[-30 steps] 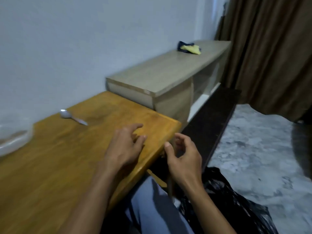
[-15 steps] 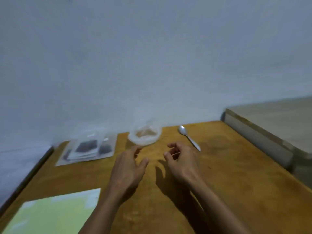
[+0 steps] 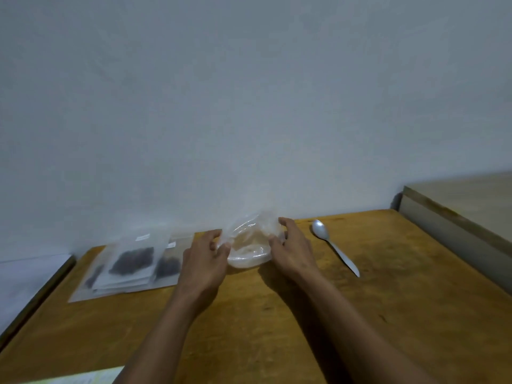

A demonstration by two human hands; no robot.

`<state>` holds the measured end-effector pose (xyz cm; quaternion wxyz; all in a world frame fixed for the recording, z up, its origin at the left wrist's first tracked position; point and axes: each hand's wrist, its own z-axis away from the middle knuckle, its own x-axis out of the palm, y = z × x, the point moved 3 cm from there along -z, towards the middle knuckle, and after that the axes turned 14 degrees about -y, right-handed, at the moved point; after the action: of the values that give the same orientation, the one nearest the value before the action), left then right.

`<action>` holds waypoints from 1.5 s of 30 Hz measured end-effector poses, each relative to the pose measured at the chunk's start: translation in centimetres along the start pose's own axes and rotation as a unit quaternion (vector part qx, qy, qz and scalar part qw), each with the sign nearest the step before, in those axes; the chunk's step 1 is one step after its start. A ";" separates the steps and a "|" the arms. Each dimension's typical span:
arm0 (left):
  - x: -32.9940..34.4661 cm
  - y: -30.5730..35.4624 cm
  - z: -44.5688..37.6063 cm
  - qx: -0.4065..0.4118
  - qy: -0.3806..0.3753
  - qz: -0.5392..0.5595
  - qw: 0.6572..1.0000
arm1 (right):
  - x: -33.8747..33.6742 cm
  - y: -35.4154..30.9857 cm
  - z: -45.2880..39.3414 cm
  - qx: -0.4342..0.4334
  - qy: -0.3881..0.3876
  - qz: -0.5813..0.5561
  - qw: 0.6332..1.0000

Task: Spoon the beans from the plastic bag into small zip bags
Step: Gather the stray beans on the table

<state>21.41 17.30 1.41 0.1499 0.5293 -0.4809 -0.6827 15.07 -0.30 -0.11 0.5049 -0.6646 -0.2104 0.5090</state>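
Wooden table [image 3: 277, 328], orange-brown top, set against a pale wall [image 3: 249, 106]. Both forearms reach in from 6 o'clock toward the far edge.

Plastic bag [image 3: 250, 239]: clear, crumpled, resting on the table near the wall, between the two hands. Pale contents pool in its lower part; too blurred to tell individual beans. Mouth of the bag stands up loosely.

Left hand [image 3: 203, 259]: at the bag's 9 o'clock side, fingers curled, fingertips pinching the film at its edge. Right hand [image 3: 291, 248]: at the bag's 3 o'clock side, thumb and fingers curled onto the plastic near the upper rim, gripping it.

Spoon [image 3: 333, 246]: metal, lying flat on the table at 3 o'clock from the bag, just beyond the right hand, not touched. Bowl points toward the wall, handle runs toward 5 o'clock.

Small zip bags [image 3: 133, 261]: an overlapping stack of clear pouches lying flat at 9 o'clock from the bag, just beside the left hand. At least two hold a dark clump. Small white labels near their tops; writing is not legible.

Pale yellow-green sheet [image 3: 83, 378] at the near edge, around 7 o'clock; faint print on it, unreadable.

Light wood cabinet top [image 3: 471, 200] sits at 3 o'clock, beside the table's right end and higher than it.
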 end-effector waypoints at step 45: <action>45.7 7.9 37.9 0.139 -0.611 -0.262 0.734 | -13.3 32.1 59.6 0.498 0.387 -0.166 0.758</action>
<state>-31.92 -0.30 -19.45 -0.4358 0.1185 -0.4009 -0.7971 -50.63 3.50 -20.68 0.8798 -0.4142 0.1788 0.1495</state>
